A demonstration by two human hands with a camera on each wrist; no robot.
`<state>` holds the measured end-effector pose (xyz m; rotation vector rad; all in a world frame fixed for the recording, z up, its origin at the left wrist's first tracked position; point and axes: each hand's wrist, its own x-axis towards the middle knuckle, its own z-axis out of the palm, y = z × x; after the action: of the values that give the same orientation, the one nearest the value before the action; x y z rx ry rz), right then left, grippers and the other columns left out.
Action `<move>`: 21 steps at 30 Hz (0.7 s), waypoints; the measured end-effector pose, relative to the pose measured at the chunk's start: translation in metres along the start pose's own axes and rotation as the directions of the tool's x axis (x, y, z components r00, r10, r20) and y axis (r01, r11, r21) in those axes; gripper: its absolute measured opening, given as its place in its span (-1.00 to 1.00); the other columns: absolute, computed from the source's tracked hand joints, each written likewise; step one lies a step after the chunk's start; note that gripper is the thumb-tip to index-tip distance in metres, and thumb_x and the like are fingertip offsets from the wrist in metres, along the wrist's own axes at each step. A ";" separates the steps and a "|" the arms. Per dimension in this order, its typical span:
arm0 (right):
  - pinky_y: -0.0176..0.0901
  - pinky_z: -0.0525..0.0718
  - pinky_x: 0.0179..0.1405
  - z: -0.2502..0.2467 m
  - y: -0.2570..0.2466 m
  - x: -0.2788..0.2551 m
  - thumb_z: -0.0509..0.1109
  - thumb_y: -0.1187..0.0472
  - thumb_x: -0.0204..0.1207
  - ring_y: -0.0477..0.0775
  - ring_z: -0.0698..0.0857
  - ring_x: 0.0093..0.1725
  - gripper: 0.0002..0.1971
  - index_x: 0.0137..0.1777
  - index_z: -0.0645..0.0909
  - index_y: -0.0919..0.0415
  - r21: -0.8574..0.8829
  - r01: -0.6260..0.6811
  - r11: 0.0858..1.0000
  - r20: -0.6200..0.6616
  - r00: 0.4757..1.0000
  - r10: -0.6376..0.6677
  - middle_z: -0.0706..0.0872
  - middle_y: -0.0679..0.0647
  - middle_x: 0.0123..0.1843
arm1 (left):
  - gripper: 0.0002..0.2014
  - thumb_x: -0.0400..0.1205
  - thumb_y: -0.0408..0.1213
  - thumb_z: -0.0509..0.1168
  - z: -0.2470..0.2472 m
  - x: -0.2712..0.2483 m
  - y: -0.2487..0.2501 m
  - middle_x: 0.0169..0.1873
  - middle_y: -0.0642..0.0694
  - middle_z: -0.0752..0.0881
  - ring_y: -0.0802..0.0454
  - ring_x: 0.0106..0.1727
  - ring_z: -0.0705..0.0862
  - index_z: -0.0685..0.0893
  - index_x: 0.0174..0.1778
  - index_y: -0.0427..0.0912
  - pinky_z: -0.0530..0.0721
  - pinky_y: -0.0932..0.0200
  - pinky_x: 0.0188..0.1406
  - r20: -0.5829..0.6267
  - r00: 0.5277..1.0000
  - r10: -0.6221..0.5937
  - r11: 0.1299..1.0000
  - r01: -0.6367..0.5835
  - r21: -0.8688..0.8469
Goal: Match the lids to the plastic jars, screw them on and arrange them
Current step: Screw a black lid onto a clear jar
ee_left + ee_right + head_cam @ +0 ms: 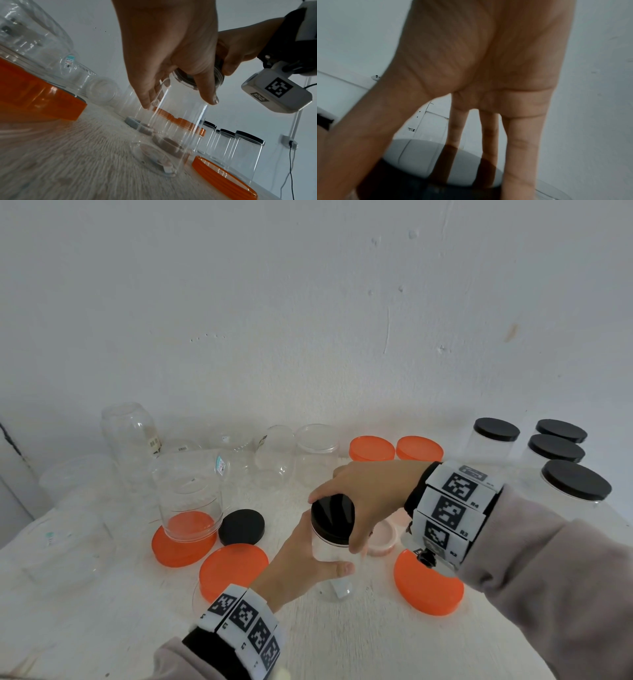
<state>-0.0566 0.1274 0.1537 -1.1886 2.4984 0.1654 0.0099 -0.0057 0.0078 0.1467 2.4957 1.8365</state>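
Note:
A clear plastic jar (331, 558) stands upright at the table's middle, and my left hand (310, 559) grips its body. A black lid (333, 518) sits on its mouth. My right hand (359, 501) comes down from above with fingers and thumb curled around that lid's rim. In the left wrist view the jar (173, 132) shows see-through, with my left hand (178, 97) wrapped round its upper part and the right hand's thumb (229, 67) at the lid. The right wrist view shows my right hand (412, 159) on the glossy black lid (419, 175).
Orange lids (426, 585) (233, 568) lie around the jar, and a spare black lid (241, 527) sits to the left. A clear jar (190, 501) stands on an orange lid. Uncapped jars (274, 455) line the back wall. Black-lidded jars (575, 486) stand at the right.

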 end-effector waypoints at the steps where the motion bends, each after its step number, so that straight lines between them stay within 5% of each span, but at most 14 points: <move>1: -0.10 0.59 0.12 0.001 0.000 0.000 0.63 -0.16 0.23 -0.08 0.43 0.14 -0.13 0.55 0.33 -0.22 -0.005 0.001 1.000 -0.015 1.000 -0.001 0.42 -0.17 0.08 | -0.20 0.27 -0.03 0.58 0.000 0.000 0.000 0.31 0.35 0.49 0.46 0.34 0.42 0.24 0.30 0.44 0.39 0.46 0.09 -0.001 1.000 0.001 1.000 -0.001 0.002; 7: 0.00 0.77 -0.12 0.012 0.001 0.004 0.51 -0.45 0.11 0.01 0.69 -0.04 -0.24 0.26 0.55 -0.07 0.053 -0.086 0.995 -0.122 0.988 0.092 0.60 -0.14 -0.05 | -0.13 0.33 -0.11 0.61 0.000 -0.001 -0.001 0.32 0.31 0.52 0.34 0.36 0.47 0.24 0.46 0.27 0.45 0.36 0.23 -0.013 1.000 0.001 1.000 -0.001 0.009; 10: -0.11 0.69 -0.23 0.014 -0.002 0.005 0.47 -0.49 0.14 -0.04 0.65 -0.08 -0.24 0.22 0.53 -0.01 0.056 -0.125 0.991 -0.130 0.983 0.132 0.60 -0.12 -0.08 | -0.11 0.30 -0.06 0.61 0.000 -0.001 -0.001 0.32 0.31 0.52 0.31 0.38 0.47 0.22 0.46 0.28 0.46 0.22 0.35 -0.009 1.000 -0.008 1.000 0.008 0.008; 14: -0.02 0.65 0.11 0.001 -0.005 0.002 0.60 -0.21 0.24 0.02 0.55 0.22 -0.13 0.53 0.29 -0.16 0.059 -0.128 0.990 0.071 0.990 0.124 0.47 -0.12 0.26 | -0.15 0.26 0.00 0.59 0.001 0.000 -0.002 0.33 0.36 0.48 0.43 0.37 0.41 0.21 0.34 0.43 0.40 0.39 0.20 -0.008 1.000 -0.008 1.000 0.008 -0.006; 17: -0.03 0.59 0.15 -0.007 -0.005 -0.001 0.65 0.01 0.28 0.03 0.46 0.28 -0.07 0.59 0.21 -0.26 0.007 -0.061 0.998 0.122 0.991 0.059 0.37 -0.13 0.22 | -0.17 0.23 0.05 0.57 0.002 0.000 -0.002 0.32 0.37 0.47 0.48 0.36 0.39 0.21 0.30 0.46 0.36 0.47 0.13 -0.013 1.000 -0.007 1.000 0.007 0.003; 21: -0.07 0.59 0.17 -0.007 -0.004 0.000 0.65 -0.09 0.23 -0.08 0.44 0.15 -0.13 0.55 0.33 -0.21 -0.016 -0.014 1.000 0.039 0.999 0.015 0.41 -0.24 0.05 | -0.16 0.24 0.01 0.58 0.002 0.000 -0.002 0.29 0.36 0.49 0.45 0.34 0.42 0.24 0.35 0.38 0.38 0.51 0.09 -0.027 1.000 -0.001 1.000 0.001 0.010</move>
<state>-0.0552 0.1229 0.1602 -1.1623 2.4766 0.2110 0.0104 -0.0045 0.0056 0.1225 2.5224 1.8382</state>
